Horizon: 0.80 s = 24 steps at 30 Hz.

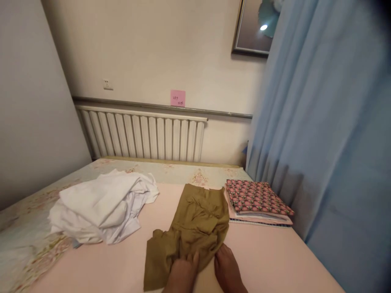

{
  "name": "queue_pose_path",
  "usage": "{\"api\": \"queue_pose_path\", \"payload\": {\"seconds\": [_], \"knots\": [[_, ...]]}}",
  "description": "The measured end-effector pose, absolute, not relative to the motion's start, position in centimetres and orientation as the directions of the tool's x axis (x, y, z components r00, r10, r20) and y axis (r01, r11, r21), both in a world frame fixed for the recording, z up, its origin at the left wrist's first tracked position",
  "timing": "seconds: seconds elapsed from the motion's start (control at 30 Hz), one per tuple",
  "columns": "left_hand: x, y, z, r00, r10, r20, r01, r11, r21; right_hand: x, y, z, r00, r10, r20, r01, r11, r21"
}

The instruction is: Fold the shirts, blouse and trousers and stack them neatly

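Observation:
An olive-brown garment (200, 219) lies wrinkled on the pink sheet, one part stretching away from me and another folded out to the lower left. I cannot tell its exact kind. On its near part is my left hand (183, 272), fingers curled down into the cloth. My right hand (227, 266) is closed at the garment's near right edge, its fingertips partly hidden by the fabric. The two hands are a short way apart.
A crumpled white cloth (97, 207) lies to the left. At the right is a stack of folded fabrics, a pink patterned one (255, 197) on top. Behind the bed stands a white radiator (146, 136); a blue curtain (317, 122) hangs along the right.

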<state>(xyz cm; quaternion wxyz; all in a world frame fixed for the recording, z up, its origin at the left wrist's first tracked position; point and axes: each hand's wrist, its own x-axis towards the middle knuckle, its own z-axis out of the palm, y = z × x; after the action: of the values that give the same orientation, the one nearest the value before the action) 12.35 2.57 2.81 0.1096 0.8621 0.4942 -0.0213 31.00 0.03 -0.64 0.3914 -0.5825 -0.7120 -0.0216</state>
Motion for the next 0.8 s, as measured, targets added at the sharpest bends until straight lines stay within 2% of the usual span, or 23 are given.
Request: {"api": "queue_pose_path", "payload": {"seconds": [0.07, 0.23, 0.37, 0.43, 0.53, 0.67, 0.8], "knots": [[11.8, 1.9, 2.0, 0.489, 0.868, -0.084, 0.872, -0.486, 0.056, 31.4, 0.0, -1.1, 0.04, 0.814, 0.58, 0.845, 0.282, -0.455], [10.8, 0.3, -1.9, 0.481, 0.866, 0.138, 0.876, -0.469, -0.111, 32.6, 0.2, -2.5, 0.24, 0.818, 0.522, 0.798, 0.141, -0.587], [9.0, -1.0, -3.2, 0.486, 0.852, 0.192, 0.873, -0.463, -0.154, 33.4, 1.2, -2.8, 0.406, 0.82, 0.403, 0.712, -0.007, -0.702], [7.8, -1.7, -3.0, 0.492, 0.845, 0.208, 0.87, -0.469, -0.153, 33.7, 2.0, -2.5, 0.46, 0.815, 0.352, 0.69, -0.079, -0.719], [5.6, -2.5, -2.7, 0.504, 0.839, 0.206, 0.864, -0.483, -0.145, 34.1, 3.2, -1.5, 0.435, 0.814, 0.386, 0.759, -0.1, -0.643], [2.3, -3.1, -2.6, 0.512, 0.843, 0.162, 0.858, -0.495, -0.135, 34.6, 4.4, 0.9, 0.227, 0.849, 0.478, 0.914, -0.015, -0.406], [-1.6, -3.0, -2.4, 0.526, 0.845, 0.09, 0.85, -0.523, -0.063, 34.6, 5.5, 4.1, 0.031, 0.916, 0.399, 0.973, 0.064, -0.221]]}}
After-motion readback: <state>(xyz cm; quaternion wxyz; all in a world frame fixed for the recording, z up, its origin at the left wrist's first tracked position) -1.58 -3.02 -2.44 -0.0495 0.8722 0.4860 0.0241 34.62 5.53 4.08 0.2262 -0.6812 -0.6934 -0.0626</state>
